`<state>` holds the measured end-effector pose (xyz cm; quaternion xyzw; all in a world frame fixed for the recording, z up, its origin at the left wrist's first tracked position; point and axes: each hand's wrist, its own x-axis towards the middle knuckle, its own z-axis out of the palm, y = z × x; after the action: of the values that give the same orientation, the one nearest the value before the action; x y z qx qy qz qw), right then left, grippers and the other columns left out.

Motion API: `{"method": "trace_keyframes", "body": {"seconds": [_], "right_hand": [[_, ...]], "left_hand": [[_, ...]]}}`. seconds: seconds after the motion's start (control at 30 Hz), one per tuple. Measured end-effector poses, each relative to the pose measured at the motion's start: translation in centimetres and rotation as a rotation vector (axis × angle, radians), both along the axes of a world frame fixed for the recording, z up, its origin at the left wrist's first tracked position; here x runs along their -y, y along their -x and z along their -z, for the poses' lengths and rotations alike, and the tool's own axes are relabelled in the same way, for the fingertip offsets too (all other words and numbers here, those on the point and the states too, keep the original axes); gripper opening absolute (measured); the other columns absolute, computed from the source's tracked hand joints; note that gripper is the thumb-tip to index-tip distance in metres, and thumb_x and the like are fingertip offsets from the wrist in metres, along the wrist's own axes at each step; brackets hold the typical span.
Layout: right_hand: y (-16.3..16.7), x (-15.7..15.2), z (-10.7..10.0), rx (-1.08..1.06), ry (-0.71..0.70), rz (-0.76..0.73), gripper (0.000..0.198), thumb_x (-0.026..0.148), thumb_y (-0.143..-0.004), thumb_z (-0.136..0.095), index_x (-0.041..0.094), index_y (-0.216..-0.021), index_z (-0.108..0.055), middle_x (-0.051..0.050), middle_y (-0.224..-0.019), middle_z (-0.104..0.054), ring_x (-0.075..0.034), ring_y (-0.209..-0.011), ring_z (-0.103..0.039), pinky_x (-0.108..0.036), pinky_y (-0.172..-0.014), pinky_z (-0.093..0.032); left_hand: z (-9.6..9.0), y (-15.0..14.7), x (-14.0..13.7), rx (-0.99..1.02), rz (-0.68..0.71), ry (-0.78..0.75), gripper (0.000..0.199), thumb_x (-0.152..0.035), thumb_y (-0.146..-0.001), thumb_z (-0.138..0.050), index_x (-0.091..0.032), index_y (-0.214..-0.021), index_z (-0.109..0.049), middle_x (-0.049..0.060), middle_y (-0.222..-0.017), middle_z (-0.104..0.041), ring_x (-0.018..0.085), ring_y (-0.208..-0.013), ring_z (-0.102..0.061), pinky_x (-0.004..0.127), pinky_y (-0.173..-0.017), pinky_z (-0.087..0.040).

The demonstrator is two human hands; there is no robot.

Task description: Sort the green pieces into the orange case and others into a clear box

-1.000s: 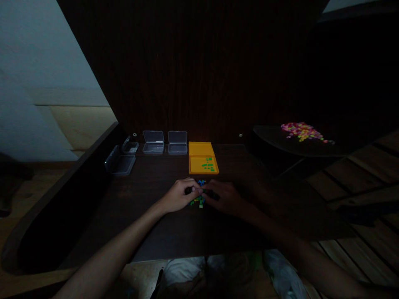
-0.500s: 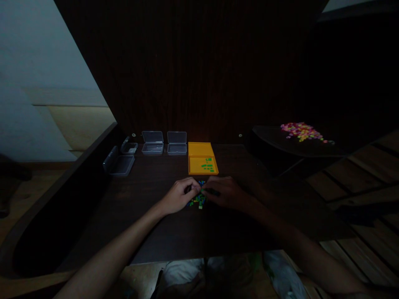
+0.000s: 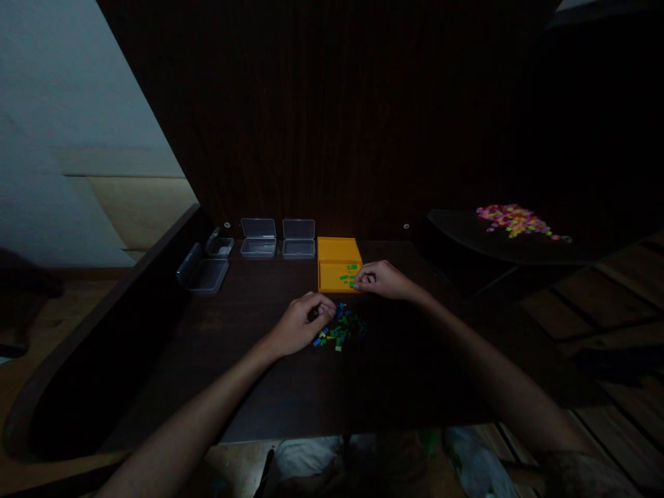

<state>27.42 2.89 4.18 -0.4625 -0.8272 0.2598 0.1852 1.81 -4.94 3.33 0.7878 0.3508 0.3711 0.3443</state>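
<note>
My right hand is over the right side of an open yellow box, its fingers pinched together. A small green brick shows right at the fingertips. Other small green pieces lie scattered in the box's near half. Below the box, my left hand rests at the left edge of a loose pile of small green, blue and yellow bricks. Its thumb and forefinger are curled together, and whatever they hold, if anything, is too small to make out.
Open clear plastic cases stand left of the yellow box along the back panel, with another clear case nearer the left side wall. On a raised dark shelf at right lies a heap of pink and yellow beads.
My right hand has moved from the brick pile up and forward to the yellow box. My left hand has stayed beside the pile. The view has shifted slightly.
</note>
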Motion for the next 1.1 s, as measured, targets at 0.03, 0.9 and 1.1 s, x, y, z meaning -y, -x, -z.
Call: {"method": "trace_keyframes", "body": {"seconds": [0.03,0.9,1.1], "right_hand": [[0.0,-0.2,0.1,0.023,0.011,-0.004,0.021,0.032,-0.079,-0.065,0.013,-0.078,-0.073,-0.001,-0.064,-0.062,-0.011,-0.056,-0.049,-0.022,-0.052,-0.033],[-0.1,0.9,-0.9,0.269,-0.135,-0.145,0.04,0.007,-0.071,-0.053,0.017,-0.102,-0.077,-0.004,-0.081,-0.071,-0.013,-0.066,-0.057,-0.022,-0.063,-0.039],[0.4,1.3,-0.9,0.286,-0.133,-0.128,0.041,0.008,-0.071,-0.053,0.018,-0.102,-0.078,-0.003,-0.082,-0.073,-0.014,-0.066,-0.059,-0.023,-0.065,-0.041]], "left_hand": [[0.0,0.0,0.0,-0.004,0.001,-0.003,0.018,-0.027,-0.093,-0.054,-0.016,-0.089,-0.067,0.004,-0.081,-0.067,0.015,-0.077,-0.06,0.026,-0.073,-0.047],[0.2,0.4,-0.2,-0.076,0.024,0.001,0.019,-0.026,-0.094,-0.053,-0.016,-0.088,-0.067,0.004,-0.083,-0.068,0.015,-0.078,-0.059,0.027,-0.075,-0.045],[0.1,0.5,-0.2,-0.084,0.031,-0.017,0.019,-0.027,-0.094,-0.052,-0.017,-0.089,-0.067,0.004,-0.083,-0.068,0.015,-0.078,-0.058,0.027,-0.075,-0.046]]}}
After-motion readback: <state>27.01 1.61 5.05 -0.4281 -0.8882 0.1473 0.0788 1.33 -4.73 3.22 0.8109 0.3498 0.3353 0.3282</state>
